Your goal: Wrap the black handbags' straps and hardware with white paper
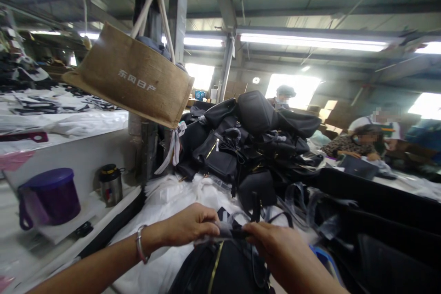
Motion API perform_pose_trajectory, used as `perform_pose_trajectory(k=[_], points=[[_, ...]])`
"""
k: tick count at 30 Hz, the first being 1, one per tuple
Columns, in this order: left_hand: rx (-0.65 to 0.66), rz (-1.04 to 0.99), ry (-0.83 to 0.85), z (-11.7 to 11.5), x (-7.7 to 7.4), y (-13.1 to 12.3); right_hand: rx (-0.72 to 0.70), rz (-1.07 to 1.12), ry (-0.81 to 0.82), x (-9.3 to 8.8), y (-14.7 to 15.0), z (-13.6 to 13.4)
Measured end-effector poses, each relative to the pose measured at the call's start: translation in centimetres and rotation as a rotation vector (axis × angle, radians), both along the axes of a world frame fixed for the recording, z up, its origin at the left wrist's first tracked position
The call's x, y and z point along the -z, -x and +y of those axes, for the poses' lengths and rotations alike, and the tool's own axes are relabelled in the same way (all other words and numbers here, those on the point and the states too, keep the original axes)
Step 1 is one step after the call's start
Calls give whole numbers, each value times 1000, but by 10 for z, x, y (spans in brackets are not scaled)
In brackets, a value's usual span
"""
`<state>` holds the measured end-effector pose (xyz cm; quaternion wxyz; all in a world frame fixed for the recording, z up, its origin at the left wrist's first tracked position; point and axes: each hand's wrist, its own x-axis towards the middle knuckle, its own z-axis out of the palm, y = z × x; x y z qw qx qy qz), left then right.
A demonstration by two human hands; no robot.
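Bag pile (pixel 248 147) behind hands (pixel 234 232), tub (pixel 51 195) left

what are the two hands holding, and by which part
A thin black strap in clear plastic, over a black bag: left hand pinches its left end, right hand its right end.

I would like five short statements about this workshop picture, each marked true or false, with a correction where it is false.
1. The left hand and the right hand both pinch a clear plastic piece above a black bag. True.
2. The jute bag lies flat on the table. False: it hangs by its handles at the post.
3. A bracelet sits on the left wrist. True.
4. The purple bucket has no lid. False: its lid is on.
5. A pile of black bags lies beyond the hands. True.
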<state>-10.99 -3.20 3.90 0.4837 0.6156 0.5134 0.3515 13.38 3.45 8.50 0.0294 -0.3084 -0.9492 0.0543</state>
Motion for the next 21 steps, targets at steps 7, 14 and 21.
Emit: perform_pose_trajectory(k=[7, 14, 21], points=[[55, -29, 29, -1, 8, -10, -22, 27, 209, 24, 33, -5], [74, 199, -30, 0, 12, -18, -115, 265, 408, 75, 40, 6], [-36, 644, -487, 39, -43, -8, 49, 620, 307, 59, 48, 20]])
